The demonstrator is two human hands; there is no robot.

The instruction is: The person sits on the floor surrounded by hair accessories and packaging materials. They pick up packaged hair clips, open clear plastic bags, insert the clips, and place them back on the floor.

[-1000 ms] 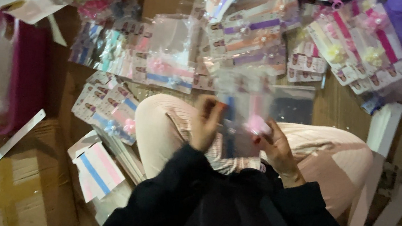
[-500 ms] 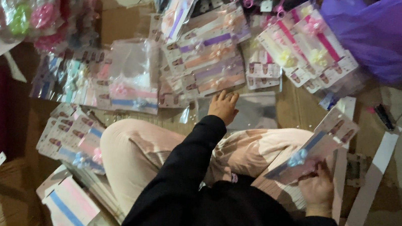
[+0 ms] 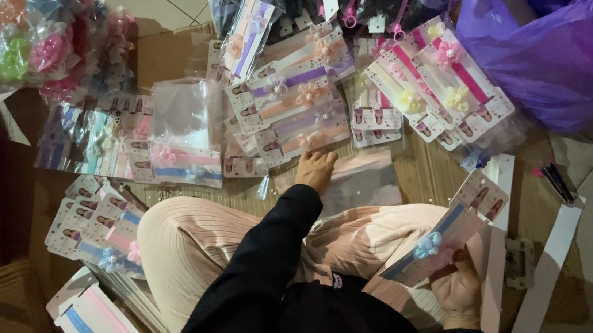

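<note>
Your right hand is clamped on a long flat headband card: stiff printed cardboard, pale pink and blue elastic bands across it, a small blue fabric flower near the middle, glossy wrap. The card tilts up and away from your right knee. Your left hand is well apart from it, stretched forward, fingers resting on a clear, crinkly plastic sleeve lying flat on the cardboard sheet; can't tell if it's pinching. Just beyond the left hand sits a fanned stack of similar cards. A shiny purple plastic bag is far right.
</note>
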